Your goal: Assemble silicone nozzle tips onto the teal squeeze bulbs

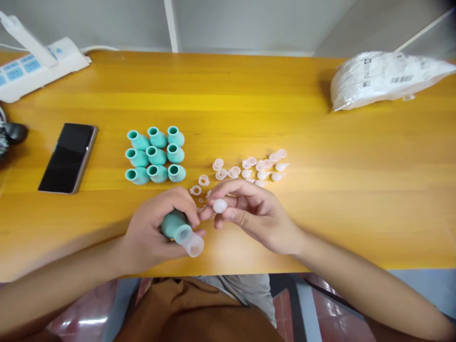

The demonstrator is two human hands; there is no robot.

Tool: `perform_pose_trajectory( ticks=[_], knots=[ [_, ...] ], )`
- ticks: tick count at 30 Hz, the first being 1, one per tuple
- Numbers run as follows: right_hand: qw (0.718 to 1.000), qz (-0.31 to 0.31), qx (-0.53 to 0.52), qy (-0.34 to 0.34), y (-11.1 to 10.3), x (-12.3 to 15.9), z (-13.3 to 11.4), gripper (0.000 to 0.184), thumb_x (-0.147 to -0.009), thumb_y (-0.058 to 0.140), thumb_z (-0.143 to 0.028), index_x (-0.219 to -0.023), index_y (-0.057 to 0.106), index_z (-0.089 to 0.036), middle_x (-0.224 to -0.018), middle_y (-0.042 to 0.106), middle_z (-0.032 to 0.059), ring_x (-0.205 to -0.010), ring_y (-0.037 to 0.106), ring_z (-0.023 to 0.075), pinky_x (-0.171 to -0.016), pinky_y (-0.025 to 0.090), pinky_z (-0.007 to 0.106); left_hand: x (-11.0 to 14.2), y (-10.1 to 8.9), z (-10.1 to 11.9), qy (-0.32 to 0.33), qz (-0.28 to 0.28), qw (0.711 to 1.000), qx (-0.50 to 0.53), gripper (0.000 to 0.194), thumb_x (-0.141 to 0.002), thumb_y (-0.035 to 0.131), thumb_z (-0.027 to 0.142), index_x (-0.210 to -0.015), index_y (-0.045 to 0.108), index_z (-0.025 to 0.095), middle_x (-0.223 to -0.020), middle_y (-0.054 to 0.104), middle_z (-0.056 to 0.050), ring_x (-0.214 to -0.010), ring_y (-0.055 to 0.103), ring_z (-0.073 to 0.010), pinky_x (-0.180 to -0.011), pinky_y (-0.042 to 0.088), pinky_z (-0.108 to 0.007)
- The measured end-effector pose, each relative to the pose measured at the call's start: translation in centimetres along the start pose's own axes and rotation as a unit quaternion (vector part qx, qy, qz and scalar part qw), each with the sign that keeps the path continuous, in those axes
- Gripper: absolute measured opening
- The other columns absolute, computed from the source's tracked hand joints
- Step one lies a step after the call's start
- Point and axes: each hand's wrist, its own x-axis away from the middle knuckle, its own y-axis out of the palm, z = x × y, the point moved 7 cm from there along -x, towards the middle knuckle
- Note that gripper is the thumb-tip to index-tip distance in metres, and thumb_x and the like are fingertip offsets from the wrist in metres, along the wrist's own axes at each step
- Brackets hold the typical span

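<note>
My left hand (pixel 153 228) is wrapped round a teal rubber bulb (pixel 174 224), its neck tilted towards me. A translucent tube-like piece (pixel 194 243) sticks out of the bulb's neck. Between the thumb and fingertips of my right hand (pixel 261 218) is a small round translucent white piece (pixel 220 205). The two hands are close together over the front of the table. Just beyond them lie small clear rings (pixel 204 180) and several translucent pieces with round ends (pixel 263 165), some hidden behind my right hand.
Several teal bulbs (pixel 156 154) stand in rows left of the middle of the wooden table (pixel 249 104). A black phone (pixel 68 157) lies further left. At the back left is a white power strip (pixel 42 66), and at the back right a white plastic package (pixel 384 78).
</note>
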Motion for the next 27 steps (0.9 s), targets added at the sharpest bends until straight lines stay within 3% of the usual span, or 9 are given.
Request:
perform_pose_trajectory(
  ticks=[3, 5, 10, 14, 16, 19, 21, 27],
  knots=[
    [0.996, 0.011, 0.071, -0.048, 0.0, 0.1, 0.0, 0.016, -0.101, 0.087, -0.020, -0.116, 0.082, -0.023, -0.115, 0.081, 0.0044, -0.112, 0.079, 0.0151, -0.101, 0.067, 0.030, 0.6, -0.6, 1.1, 0.047, 0.067, 0.987, -0.140, 0.023, -0.097, 0.090, 0.024, -0.109, 0.072, 0.029, -0.092, 0.074, 0.001, -0.078, 0.071, -0.0155, -0.072, 0.064, -0.029],
    [0.996, 0.000, 0.072, -0.057, 0.3, 0.1, 0.3, 0.018, -0.098, 0.090, -0.016, -0.112, 0.081, -0.022, -0.115, 0.082, 0.0044, -0.113, 0.079, 0.0151, -0.101, 0.067, 0.030, 0.9, -0.5, 1.7, 0.064, 0.068, 0.976, -0.197, 0.021, -0.100, 0.088, 0.031, -0.116, 0.073, 0.032, -0.097, 0.076, 0.000, -0.078, 0.072, -0.0155, -0.073, 0.067, -0.029],
    [0.999, -0.023, 0.019, -0.023, 1.2, 0.2, 1.6, 0.017, -0.102, 0.083, -0.013, -0.115, 0.073, -0.020, -0.126, 0.081, 0.0082, -0.104, 0.084, 0.0145, -0.090, 0.072, 0.029, 0.8, -0.1, 2.0, 0.089, 0.041, 0.973, -0.210, 0.021, -0.104, 0.085, 0.034, -0.123, 0.076, 0.034, -0.099, 0.078, 0.000, -0.079, 0.075, -0.0170, -0.072, 0.069, -0.029],
    [0.993, 0.012, 0.089, -0.074, 1.3, 0.7, 0.8, 0.020, -0.102, 0.083, -0.013, -0.119, 0.076, -0.020, -0.126, 0.077, 0.0091, -0.098, 0.084, 0.0159, -0.075, 0.074, 0.026, 0.6, -0.2, 2.0, 0.094, 0.033, 0.973, -0.206, 0.022, -0.103, 0.086, 0.029, -0.123, 0.077, 0.031, -0.105, 0.081, -0.001, -0.085, 0.079, -0.0163, -0.077, 0.070, -0.028],
    [0.968, 0.031, 0.198, -0.148, 1.4, 1.2, -0.7, 0.024, -0.102, 0.082, -0.012, -0.124, 0.078, -0.021, -0.122, 0.078, 0.0095, -0.101, 0.083, 0.0182, -0.077, 0.075, 0.028, 0.6, -0.3, 2.0, 0.080, 0.033, 0.976, -0.202, 0.022, -0.103, 0.085, 0.030, -0.124, 0.077, 0.030, -0.107, 0.083, -0.002, -0.088, 0.080, -0.0174, -0.080, 0.071, -0.031],
    [0.881, 0.015, 0.390, -0.266, 2.5, 2.1, -2.9, 0.035, -0.102, 0.082, -0.009, -0.135, 0.078, -0.019, -0.120, 0.081, 0.0119, -0.109, 0.083, 0.0208, -0.091, 0.076, 0.034, 0.7, -0.3, 1.8, 0.048, 0.025, 0.982, -0.182, 0.026, -0.102, 0.086, 0.030, -0.125, 0.075, 0.032, -0.112, 0.085, -0.004, -0.090, 0.082, -0.0199, -0.082, 0.073, -0.035],
    [0.836, -0.003, 0.460, -0.301, 3.0, 2.6, -3.5, 0.041, -0.102, 0.081, -0.007, -0.141, 0.076, -0.018, -0.121, 0.083, 0.0131, -0.110, 0.083, 0.0216, -0.094, 0.075, 0.035, 0.7, -0.3, 1.8, 0.039, 0.014, 0.985, -0.169, 0.029, -0.101, 0.087, 0.029, -0.126, 0.075, 0.032, -0.113, 0.086, -0.004, -0.090, 0.083, -0.0209, -0.082, 0.074, -0.036],
    [0.801, -0.020, 0.512, -0.310, 3.5, 3.4, -4.2, 0.046, -0.102, 0.080, -0.006, -0.147, 0.073, -0.014, -0.123, 0.086, 0.0116, -0.107, 0.086, 0.0209, -0.093, 0.077, 0.029, 0.5, -0.2, 2.0, 0.059, -0.007, 0.987, -0.150, 0.033, -0.101, 0.087, 0.033, -0.131, 0.074, 0.034, -0.109, 0.088, -0.003, -0.082, 0.083, -0.0199, -0.074, 0.073, -0.034]
  ],
)
